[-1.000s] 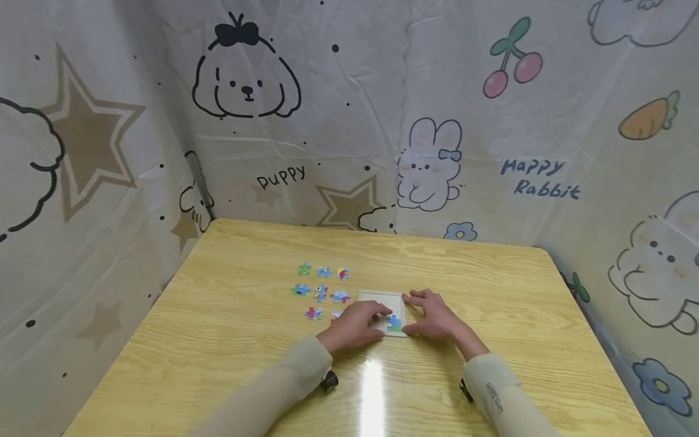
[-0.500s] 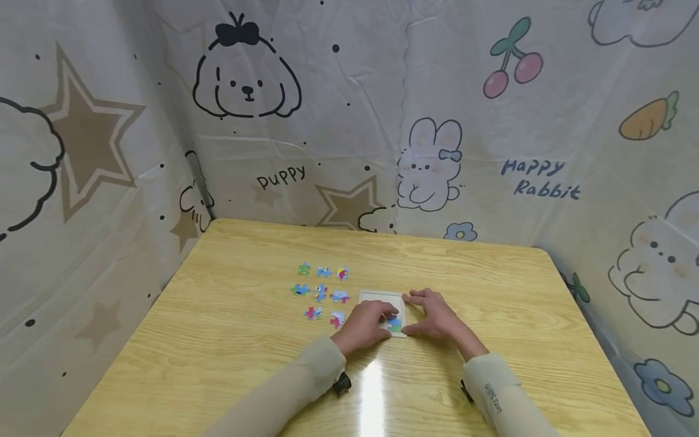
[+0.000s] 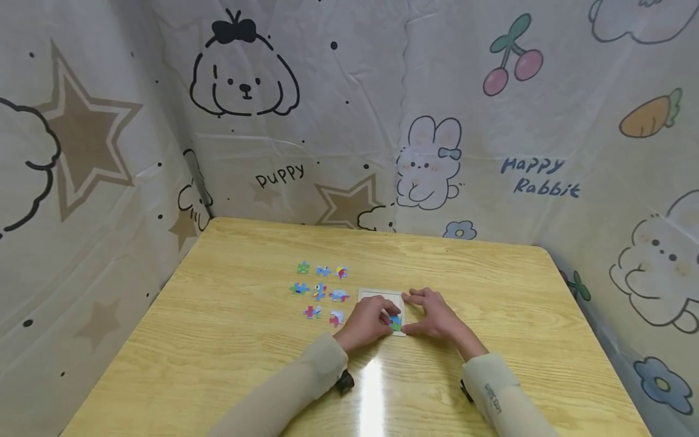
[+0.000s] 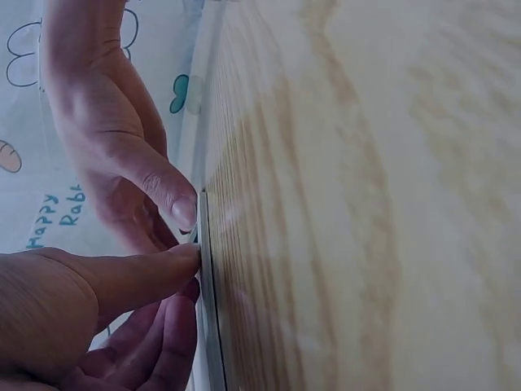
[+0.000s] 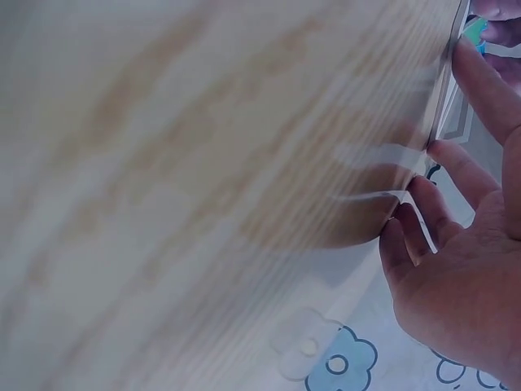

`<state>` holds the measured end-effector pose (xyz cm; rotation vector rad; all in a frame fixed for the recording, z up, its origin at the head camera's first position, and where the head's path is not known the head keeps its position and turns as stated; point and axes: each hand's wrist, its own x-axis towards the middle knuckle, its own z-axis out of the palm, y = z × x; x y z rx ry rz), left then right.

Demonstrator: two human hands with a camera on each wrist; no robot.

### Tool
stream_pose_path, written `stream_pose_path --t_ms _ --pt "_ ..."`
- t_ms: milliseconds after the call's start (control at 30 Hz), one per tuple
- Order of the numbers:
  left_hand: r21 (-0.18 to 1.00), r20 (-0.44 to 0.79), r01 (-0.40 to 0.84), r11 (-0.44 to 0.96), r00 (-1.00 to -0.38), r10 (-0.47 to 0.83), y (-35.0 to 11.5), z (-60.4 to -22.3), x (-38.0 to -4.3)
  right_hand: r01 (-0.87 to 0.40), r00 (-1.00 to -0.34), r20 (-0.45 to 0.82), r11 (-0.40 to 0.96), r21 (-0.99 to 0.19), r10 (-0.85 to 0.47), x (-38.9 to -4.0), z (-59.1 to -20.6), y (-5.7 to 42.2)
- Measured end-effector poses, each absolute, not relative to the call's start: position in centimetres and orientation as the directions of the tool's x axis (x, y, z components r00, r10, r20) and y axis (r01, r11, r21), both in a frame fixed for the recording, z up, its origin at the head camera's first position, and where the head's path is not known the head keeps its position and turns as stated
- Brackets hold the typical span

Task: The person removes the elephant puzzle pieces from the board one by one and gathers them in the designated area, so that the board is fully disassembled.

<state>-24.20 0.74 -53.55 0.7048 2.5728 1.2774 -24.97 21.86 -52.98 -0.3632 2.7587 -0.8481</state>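
Observation:
A shallow pale puzzle tray (image 3: 379, 293) lies on the table in the head view. My left hand (image 3: 367, 320) reaches over its lower part, thumb and fingers pinching a blue-and-green jigsaw piece (image 3: 395, 325) near the tray's lower right corner. That piece shows as a green and cyan patch (image 5: 475, 32) beside the left fingers in the right wrist view. My right hand (image 3: 431, 314) touches the tray's right edge, with thumb and index finger spread apart along it. From the left wrist, the left thumb (image 4: 155, 273) sits at the tray rim; the fingertips partly hide the piece.
Loose jigsaw pieces lie in rough rows left of the tray, among them a green one (image 3: 303, 267), a blue one with an eye (image 3: 319, 292) and a pink-and-white one (image 3: 336, 318). A patterned curtain (image 3: 349, 91) stands behind the wooden table (image 3: 475, 273).
My left hand has shifted a little to the right over the tray, onto the blue-and-green jigsaw piece at its lower right. The right hand has stayed at the tray's edge.

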Motion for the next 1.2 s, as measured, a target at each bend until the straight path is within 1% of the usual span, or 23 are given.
stream_pose_path --t_ms 167,400,700,967,1200 --pt "0.793 0.055 0.339 0.506 -0.868 0.494 0.5 -53.8 -24.4 -0.162 -0.942 -0.153 0.802 -0.575 -0.3 -25.0 -53.1 21.9" --pt "0.84 0.032 0.295 0.456 -0.865 0.502 0.1 -53.4 -24.6 -0.163 -0.945 -0.145 0.809 -0.565 -0.292 -25.0 -52.8 22.1" --pt "0.863 0.036 0.28 0.42 -0.864 0.503 -1.7 -53.3 -24.6 -0.166 -0.941 -0.148 0.799 -0.579 -0.303 -24.8 -52.7 21.9" --pt "0.842 0.056 0.308 0.443 -0.867 0.495 -4.0 -52.8 -24.3 -0.169 -0.941 -0.147 0.802 -0.573 -0.304 -24.7 -52.7 21.9" --pt "0.855 0.091 0.316 0.411 -0.872 0.481 -7.1 -52.7 -24.0 -0.177 -0.94 -0.142 0.797 -0.577 -0.311 -24.7 -52.7 22.0"
